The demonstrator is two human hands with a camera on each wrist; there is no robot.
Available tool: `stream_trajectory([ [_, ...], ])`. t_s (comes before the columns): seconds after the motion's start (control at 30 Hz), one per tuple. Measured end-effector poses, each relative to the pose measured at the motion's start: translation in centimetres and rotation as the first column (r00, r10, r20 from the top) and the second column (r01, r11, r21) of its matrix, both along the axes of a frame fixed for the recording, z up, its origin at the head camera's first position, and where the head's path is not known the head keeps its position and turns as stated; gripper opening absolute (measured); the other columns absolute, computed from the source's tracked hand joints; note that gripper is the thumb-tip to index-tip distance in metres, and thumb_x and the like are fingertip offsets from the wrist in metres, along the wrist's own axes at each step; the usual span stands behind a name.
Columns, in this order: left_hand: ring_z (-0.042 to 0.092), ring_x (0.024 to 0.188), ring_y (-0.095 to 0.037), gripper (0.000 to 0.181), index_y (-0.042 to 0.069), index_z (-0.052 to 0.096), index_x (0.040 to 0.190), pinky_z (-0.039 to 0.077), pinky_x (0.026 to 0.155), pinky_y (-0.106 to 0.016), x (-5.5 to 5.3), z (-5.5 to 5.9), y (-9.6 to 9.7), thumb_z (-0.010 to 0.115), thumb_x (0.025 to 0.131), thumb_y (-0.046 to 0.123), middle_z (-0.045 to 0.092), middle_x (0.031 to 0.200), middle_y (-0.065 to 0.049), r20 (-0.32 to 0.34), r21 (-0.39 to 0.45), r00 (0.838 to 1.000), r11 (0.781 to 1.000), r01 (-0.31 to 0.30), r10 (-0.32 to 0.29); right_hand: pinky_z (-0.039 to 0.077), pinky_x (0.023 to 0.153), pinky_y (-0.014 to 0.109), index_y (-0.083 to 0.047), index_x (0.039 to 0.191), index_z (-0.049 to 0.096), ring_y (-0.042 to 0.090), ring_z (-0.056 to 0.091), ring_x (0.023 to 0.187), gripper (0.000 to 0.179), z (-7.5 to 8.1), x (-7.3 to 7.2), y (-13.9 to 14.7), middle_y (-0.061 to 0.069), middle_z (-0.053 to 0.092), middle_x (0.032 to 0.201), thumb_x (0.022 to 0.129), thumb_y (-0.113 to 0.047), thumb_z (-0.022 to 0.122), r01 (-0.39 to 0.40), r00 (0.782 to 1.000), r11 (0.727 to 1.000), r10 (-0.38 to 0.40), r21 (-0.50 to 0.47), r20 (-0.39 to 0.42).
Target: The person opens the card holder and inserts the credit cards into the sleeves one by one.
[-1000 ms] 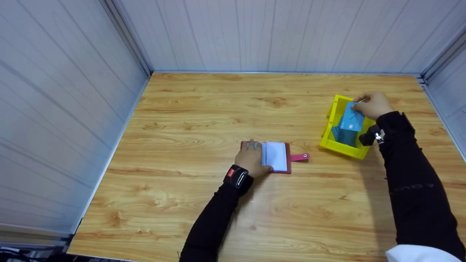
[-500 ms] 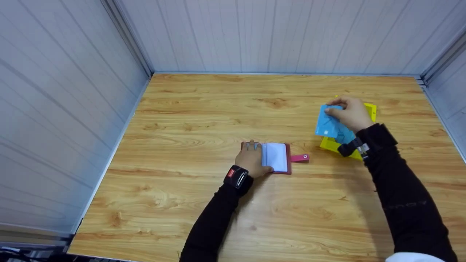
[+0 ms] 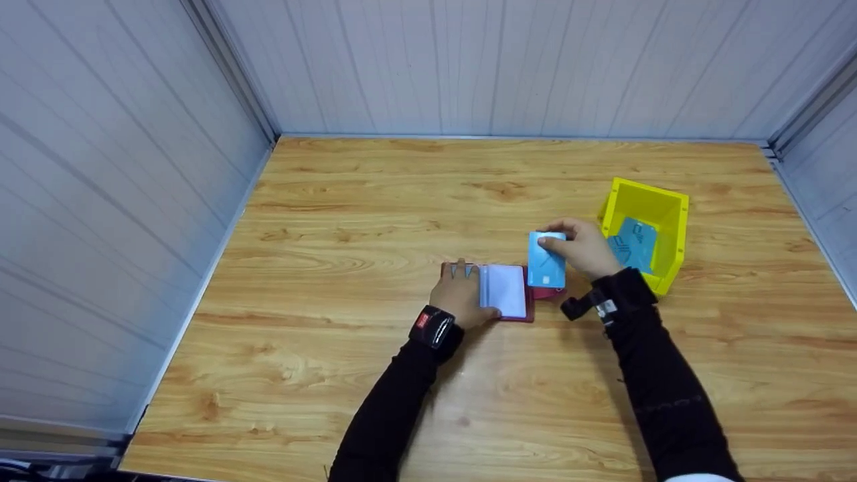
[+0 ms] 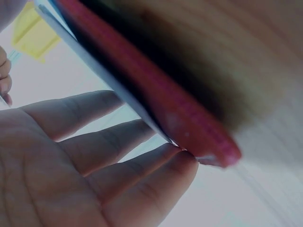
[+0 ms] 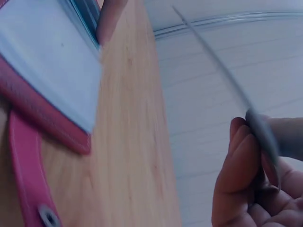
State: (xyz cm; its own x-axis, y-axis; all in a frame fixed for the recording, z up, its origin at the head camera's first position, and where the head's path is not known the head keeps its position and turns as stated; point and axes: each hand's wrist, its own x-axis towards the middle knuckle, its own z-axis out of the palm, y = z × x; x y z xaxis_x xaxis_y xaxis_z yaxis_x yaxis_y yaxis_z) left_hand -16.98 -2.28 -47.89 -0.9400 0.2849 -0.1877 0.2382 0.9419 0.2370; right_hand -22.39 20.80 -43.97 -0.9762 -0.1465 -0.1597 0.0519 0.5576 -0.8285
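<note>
A red card holder lies unfolded on the table, its whitish plastic sleeves facing up. My left hand rests on its left half with fingers extended; in the left wrist view the fingertips touch the sleeves near the cover's edge. Between thumb and fingers my right hand pinches a light blue card, held above the holder's right edge. Seen nearly edge-on in the right wrist view, that card is apart from the holder. A pink snap strap extends from the cover.
To the right, a yellow bin contains more blue cards. White panel walls rise behind the wooden table and on both sides.
My right hand has lifted the blue card out of the yellow bin and carried it left to the card holder. The left hand has stayed on the holder.
</note>
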Motion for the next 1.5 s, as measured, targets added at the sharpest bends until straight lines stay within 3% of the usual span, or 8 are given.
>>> stream_trajectory([
  [0.17, 0.031, 0.145, -0.038, 0.092, 0.003, 0.040, 0.148, 0.022, 0.122, -0.044, 0.0, 0.0, 0.0, 0.071, 0.081, 0.057, 0.038, 0.153, -0.021, 0.003, -0.019, 1.000, 1.000, 0.005, -0.005, 0.044, 0.078, 0.023, -0.008, 0.121, 0.065, 0.020, 0.052, 0.098, 0.032, -1.5, 0.3, -1.0, 0.012, 0.064, 0.123, 0.096, -0.027, 0.064, -0.015, 0.999, 0.999, 0.017, -0.030, 0.049],
  [0.57, 0.034, 0.143, -0.038, 0.090, 0.001, 0.042, 0.146, 0.024, 0.121, -0.045, 0.1, 0.0, 0.0, 0.071, 0.081, 0.056, 0.042, 0.150, -0.022, -0.032, -0.014, 0.999, 1.000, 0.028, -0.029, 0.044, 0.073, 0.020, -0.002, 0.111, 0.068, 0.014, 0.052, 0.086, 0.025, -5.2, 1.3, -2.1, 0.007, 0.069, 0.105, 0.092, -0.018, 0.069, -0.057, 0.998, 0.995, 0.058, -0.087, 0.003],
  [0.83, 0.028, 0.146, -0.039, 0.087, 0.007, 0.038, 0.150, 0.030, 0.118, -0.044, 0.0, 0.7, -0.5, 0.068, 0.084, 0.057, 0.033, 0.157, -0.019, 0.048, 0.162, 0.998, 0.986, -0.049, 0.041, 0.045, 0.073, 0.020, 0.001, 0.110, 0.068, 0.012, 0.054, 0.084, 0.026, -5.8, 1.4, -2.2, 0.011, 0.068, 0.103, 0.092, -0.017, 0.068, -0.068, 0.998, 0.994, 0.068, -0.082, -0.012],
  [0.93, 0.030, 0.146, -0.035, 0.085, 0.007, 0.035, 0.152, 0.029, 0.119, -0.045, -0.2, 0.9, -0.5, 0.067, 0.087, 0.053, 0.032, 0.158, -0.018, 0.060, 0.352, 0.995, 0.931, -0.093, 0.076, 0.045, 0.072, 0.020, 0.000, 0.111, 0.068, 0.013, 0.054, 0.084, 0.027, -5.5, 1.5, -2.3, 0.013, 0.068, 0.105, 0.092, -0.019, 0.068, -0.057, 0.998, 0.996, 0.058, -0.074, 0.007],
  [1.1, 0.040, 0.141, -0.028, 0.083, 0.008, 0.030, 0.153, 0.037, 0.114, -0.043, -0.3, 0.9, -0.1, 0.068, 0.090, 0.045, 0.040, 0.154, -0.014, 0.156, 0.642, 0.985, 0.751, -0.156, 0.071, 0.046, 0.072, 0.021, -0.001, 0.114, 0.066, 0.015, 0.054, 0.087, 0.028, -4.8, 1.7, -2.4, 0.015, 0.067, 0.113, 0.094, -0.020, 0.065, -0.046, 0.998, 0.997, 0.047, -0.064, 0.030],
  [1.17, 0.047, 0.136, -0.028, 0.082, 0.009, 0.029, 0.154, 0.043, 0.108, -0.042, -0.3, 0.7, 0.2, 0.068, 0.090, 0.043, 0.046, 0.150, -0.014, 0.213, 0.689, 0.976, 0.700, -0.188, 0.052, 0.046, 0.072, 0.021, -0.002, 0.114, 0.066, 0.015, 0.054, 0.087, 0.027, -4.6, 1.7, -2.5, 0.015, 0.067, 0.114, 0.095, -0.020, 0.065, -0.042, 0.999, 0.997, 0.044, -0.064, 0.027],
  [1.3, 0.065, 0.111, -0.025, 0.077, 0.006, 0.032, 0.152, 0.054, 0.088, -0.034, -0.3, 0.4, 0.9, 0.068, 0.091, 0.038, 0.062, 0.130, -0.014, 0.293, 0.716, 0.956, 0.658, -0.233, 0.020, 0.045, 0.071, 0.021, -0.001, 0.114, 0.066, 0.014, 0.053, 0.087, 0.028, -4.4, 1.8, -2.6, 0.016, 0.067, 0.114, 0.095, -0.021, 0.065, -0.038, 0.999, 0.995, 0.040, -0.094, 0.022],
  [1.5, 0.066, 0.073, -0.010, 0.047, 0.000, 0.052, 0.134, 0.050, 0.064, -0.020, -0.7, -0.1, 1.8, 0.065, 0.093, 0.019, 0.073, 0.095, -0.009, 0.287, 0.724, 0.958, 0.655, -0.219, 0.004, 0.048, 0.070, 0.017, 0.002, 0.115, 0.063, 0.007, 0.057, 0.083, 0.030, -4.4, 1.9, -2.6, 0.018, 0.067, 0.116, 0.095, -0.020, 0.064, -0.035, 0.999, 0.989, 0.040, -0.141, 0.029],
])
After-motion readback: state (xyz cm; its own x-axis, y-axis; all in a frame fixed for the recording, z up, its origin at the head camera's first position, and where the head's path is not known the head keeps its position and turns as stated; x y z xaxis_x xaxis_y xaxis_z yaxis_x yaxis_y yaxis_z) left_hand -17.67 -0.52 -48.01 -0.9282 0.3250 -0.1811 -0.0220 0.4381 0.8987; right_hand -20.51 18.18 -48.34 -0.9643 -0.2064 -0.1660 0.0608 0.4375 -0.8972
